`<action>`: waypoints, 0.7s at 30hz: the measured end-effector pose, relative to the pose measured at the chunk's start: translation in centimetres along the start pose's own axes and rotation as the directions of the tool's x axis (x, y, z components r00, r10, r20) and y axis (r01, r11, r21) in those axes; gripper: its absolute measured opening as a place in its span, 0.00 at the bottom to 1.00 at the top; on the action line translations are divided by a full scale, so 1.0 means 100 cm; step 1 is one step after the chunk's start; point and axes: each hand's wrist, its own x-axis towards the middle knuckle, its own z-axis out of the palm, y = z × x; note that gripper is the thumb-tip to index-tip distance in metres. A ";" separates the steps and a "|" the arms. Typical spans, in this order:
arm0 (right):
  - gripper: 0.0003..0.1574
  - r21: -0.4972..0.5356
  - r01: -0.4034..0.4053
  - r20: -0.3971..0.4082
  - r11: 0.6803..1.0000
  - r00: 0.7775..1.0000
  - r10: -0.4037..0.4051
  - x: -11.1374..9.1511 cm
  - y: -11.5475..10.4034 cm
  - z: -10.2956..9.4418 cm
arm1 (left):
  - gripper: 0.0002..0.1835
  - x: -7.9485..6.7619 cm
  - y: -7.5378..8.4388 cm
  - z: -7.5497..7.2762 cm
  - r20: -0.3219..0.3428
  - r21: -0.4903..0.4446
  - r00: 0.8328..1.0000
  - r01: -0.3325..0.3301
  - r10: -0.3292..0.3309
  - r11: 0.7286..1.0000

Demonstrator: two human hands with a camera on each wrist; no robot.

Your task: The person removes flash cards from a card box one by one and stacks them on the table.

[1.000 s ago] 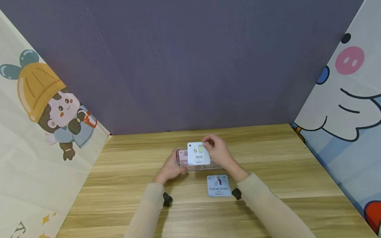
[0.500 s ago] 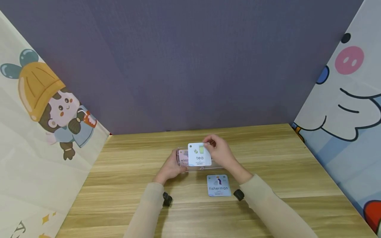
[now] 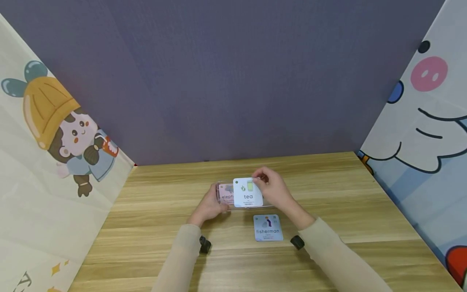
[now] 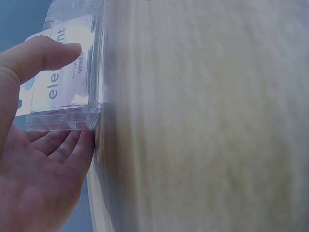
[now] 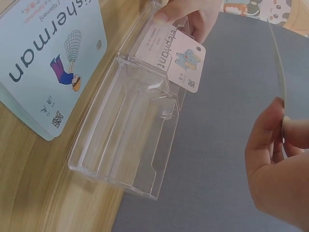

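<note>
A clear plastic card box [image 5: 126, 130] is gripped at its left end by my left hand [image 3: 209, 205], thumb over the front and fingers behind. Inside that end sits a pink "elephant" flash card [image 5: 169, 57]; the compartment to its right holds nothing in the right wrist view. My right hand [image 3: 273, 190] pinches a white "tea" flash card [image 3: 248, 194] by its upper right corner. The tea card is held in front of the box and hides part of the elephant card. From the right wrist it shows nearly edge-on, apart from the box.
A blue "fisherman" flash card [image 3: 268, 228] lies face up on top of a stack on the wooden table [image 3: 146, 243], just in front of the box. A grey-blue panel [image 3: 233, 81] rises behind the table, with printed cloths at both sides.
My right hand has shifted slightly to the right and down with the tea card, uncovering more of the elephant card. My left hand and the box stay in place.
</note>
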 end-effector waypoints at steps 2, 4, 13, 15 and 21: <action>0.04 0.002 -0.007 0.001 1.000 1.000 0.007 -0.001 0.000 -0.001 | 0.57 0.000 0.000 0.000 0.001 -0.003 1.000 0.004 -0.004 1.000; 0.04 0.002 -0.007 0.002 1.000 1.000 0.007 -0.002 0.000 -0.002 | 0.57 0.000 0.000 0.000 0.000 -0.007 1.000 0.004 -0.004 1.000; 0.04 -0.001 -0.021 -0.001 1.000 1.000 0.021 -0.005 -0.002 -0.007 | 0.58 0.001 -0.001 0.000 -0.002 -0.013 1.000 -0.003 0.002 1.000; 0.04 0.000 -0.027 -0.003 1.000 1.000 0.027 -0.006 -0.002 -0.008 | 0.58 0.002 -0.001 0.000 -0.003 -0.010 1.000 -0.001 0.001 1.000; 0.04 0.000 -0.024 -0.009 1.000 1.000 0.024 -0.009 0.000 -0.010 | 0.58 0.003 -0.001 0.001 0.001 -0.001 1.000 0.008 -0.008 1.000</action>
